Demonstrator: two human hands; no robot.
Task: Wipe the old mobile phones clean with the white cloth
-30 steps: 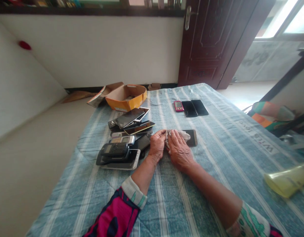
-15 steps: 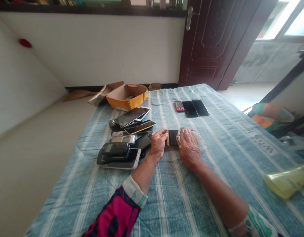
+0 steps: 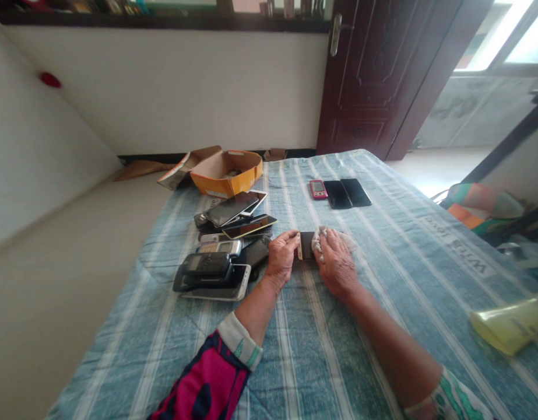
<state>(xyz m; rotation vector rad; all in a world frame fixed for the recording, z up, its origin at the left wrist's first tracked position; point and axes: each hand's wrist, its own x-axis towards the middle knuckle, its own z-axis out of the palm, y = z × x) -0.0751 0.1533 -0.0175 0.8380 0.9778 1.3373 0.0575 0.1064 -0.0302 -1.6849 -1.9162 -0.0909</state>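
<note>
On the phone (image 3: 306,247), left hand (image 3: 281,256) in pinch grip, right hand (image 3: 337,263) curled over cloth (image 3: 316,242).

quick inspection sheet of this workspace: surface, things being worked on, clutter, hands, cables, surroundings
surface: striped blue cover, slightly wrinkled
things being worked on: phone lying flat, partly covered by a crumpled white cloth
clutter: pile of phones at left; open orange box behind it; pink phone beside two dark flat devices at the far side; yellow item at right, too blurred to identify
hands: left hand grips the phone's near-left end; right hand lies on the white cloth
cables: nothing seen on the cover
surroundings: pale wall, dark red door
</note>
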